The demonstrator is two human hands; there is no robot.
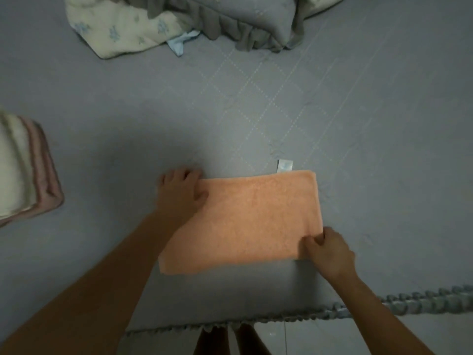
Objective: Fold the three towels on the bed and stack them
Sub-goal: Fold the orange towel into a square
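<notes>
A single wide-angle head camera looks steeply down and forward from above the near edge of the bed [358,103], close over both forearms, taking in the bedspread up to the pillows [245,19].

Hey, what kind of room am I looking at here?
Most likely a bedroom: a quilted grey bedspread with a ruffled edge, a ruffled pillow and a floral blanket bunched at its far end.

Orange towel [250,219] on grey diamond-stitched bedspread [256,111].
</notes>
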